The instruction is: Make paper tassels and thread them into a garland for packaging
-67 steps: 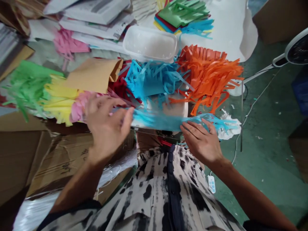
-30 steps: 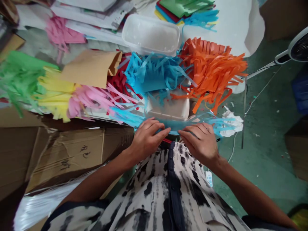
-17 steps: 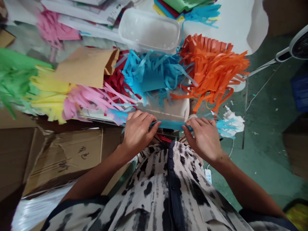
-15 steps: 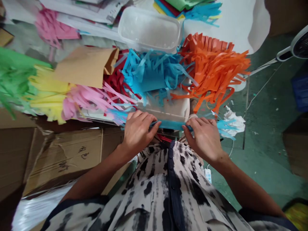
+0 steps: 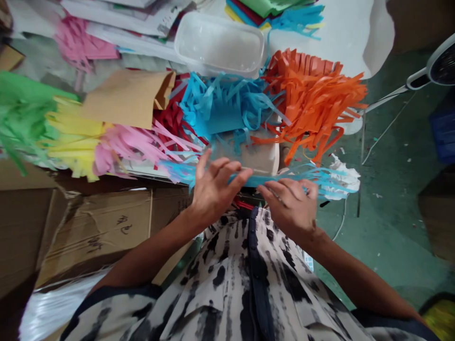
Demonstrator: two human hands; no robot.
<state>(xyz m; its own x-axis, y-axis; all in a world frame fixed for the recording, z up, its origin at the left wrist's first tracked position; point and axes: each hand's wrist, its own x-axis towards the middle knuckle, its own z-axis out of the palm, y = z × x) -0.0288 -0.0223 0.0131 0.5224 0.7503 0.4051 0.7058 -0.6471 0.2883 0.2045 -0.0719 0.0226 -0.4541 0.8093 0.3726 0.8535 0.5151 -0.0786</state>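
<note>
A light-blue tissue-paper tassel strip lies along the table's front edge, its fringed ends spreading out past both hands. My left hand rests on its left part, fingers spread apart and one raised, with nothing gripped. My right hand touches the strip's right part from the near side, fingers stretched out and slightly bent. Just beyond my hands is a pile of blue fringed tissue paper. Orange fringed paper lies to its right, while pink fringed paper is on the left.
A clear plastic tub stands behind the blue pile. Yellow fringes, green fringes and a brown paper piece lie left. Cardboard boxes stand below the table; a fan is at right.
Both hands have loosened from the rolled middle of the blue strip, and their fingers have spread. My right hand has shifted slightly left; the strip's right fringe now shows more.
</note>
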